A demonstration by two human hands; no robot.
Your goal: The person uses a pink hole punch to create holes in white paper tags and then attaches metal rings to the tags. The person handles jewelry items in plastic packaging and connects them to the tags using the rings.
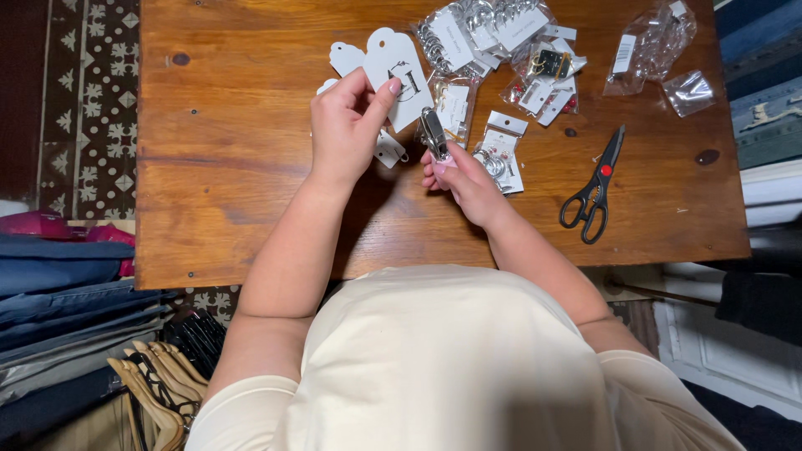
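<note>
Head view: wooden table (234, 167) over patterned floor (92, 100); left fingers (368, 96) grip card tags (393, 63), right fingers (443, 167) a punch (433, 134).

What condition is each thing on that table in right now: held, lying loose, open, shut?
left hand: pinching a white paper tag, lifted off the table.
right hand: gripping a small metal punch, its tip up by the tag.
scissors: lying flat, blades closed, untouched.
small clear bags: piled at the far edge, most with contents.
empty clear bag: lying loose.
wooden table: bearing everything.
</note>
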